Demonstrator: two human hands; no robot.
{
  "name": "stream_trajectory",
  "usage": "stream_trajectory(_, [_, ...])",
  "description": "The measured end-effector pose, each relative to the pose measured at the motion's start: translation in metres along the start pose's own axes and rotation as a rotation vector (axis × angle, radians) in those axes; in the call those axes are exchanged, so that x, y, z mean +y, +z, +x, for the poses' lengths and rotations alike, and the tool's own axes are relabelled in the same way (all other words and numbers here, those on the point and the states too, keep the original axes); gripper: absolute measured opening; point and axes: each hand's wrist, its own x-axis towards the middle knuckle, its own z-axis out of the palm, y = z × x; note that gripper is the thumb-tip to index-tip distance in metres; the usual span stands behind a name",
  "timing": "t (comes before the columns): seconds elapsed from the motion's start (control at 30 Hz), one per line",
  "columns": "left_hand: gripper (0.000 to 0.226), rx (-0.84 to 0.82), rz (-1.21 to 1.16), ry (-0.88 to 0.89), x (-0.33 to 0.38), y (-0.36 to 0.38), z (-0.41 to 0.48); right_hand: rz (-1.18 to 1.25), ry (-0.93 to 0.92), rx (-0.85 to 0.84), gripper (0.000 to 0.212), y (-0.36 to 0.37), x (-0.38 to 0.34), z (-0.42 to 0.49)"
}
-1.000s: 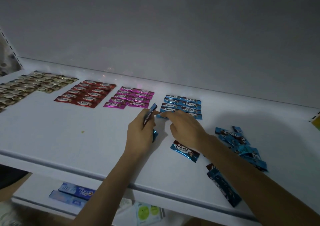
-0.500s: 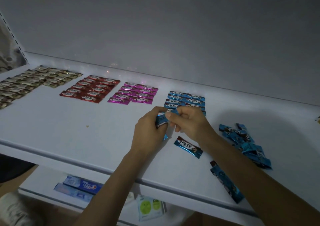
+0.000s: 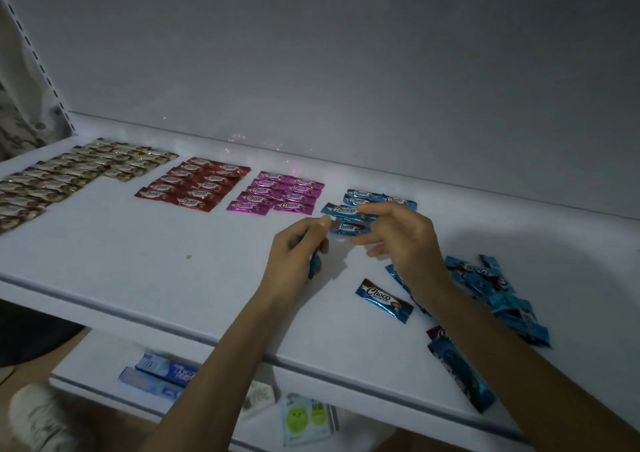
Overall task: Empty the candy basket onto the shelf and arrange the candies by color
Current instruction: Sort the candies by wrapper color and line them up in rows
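Left hand [image 3: 294,254] grips spare blue candies [image 3: 314,265]; right hand [image 3: 401,240]'s hold on the next candy [image 3: 343,210] is unclear. Line it flush with the blue rows [image 3: 398,200].

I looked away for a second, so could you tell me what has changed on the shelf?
The right hand drew a blue candy from the left hand and carried it toward the blue rows. The left hand keeps gripping its other candies. The gold rows, red rows, pink rows and loose pile stayed put.
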Motion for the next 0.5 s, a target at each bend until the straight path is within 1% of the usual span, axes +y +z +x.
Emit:
stream_trajectory(0.1, [0.041,-0.001,-0.015,0.004,-0.0003,-0.0018,0.0017,-0.017,-0.023,0.023,0.010,0.0045,0.0044,-0.0010])
stream_trajectory(0.2, [0.044,-0.018,-0.014,0.034,0.0001,-0.0013,0.0000,-0.014,-0.051,0.009,0.015,0.0074,0.0080,-0.0013])
stream_trajectory(0.33, [0.015,-0.064,-0.018,0.064,0.0019,0.0002,-0.0033,0.000,-0.048,0.003,0.019,0.0048,0.0071,-0.0026])
stream_trajectory(0.4, [0.012,-0.042,-0.006,0.068,0.0003,-0.0005,-0.0021,-0.030,-0.031,-0.041,0.019,0.0039,0.0085,-0.0031])
stream_trajectory(0.5, [0.015,-0.031,-0.001,0.083,0.0007,-0.0007,-0.0025,-0.053,-0.005,-0.081,0.017,0.0033,0.0101,-0.0040])
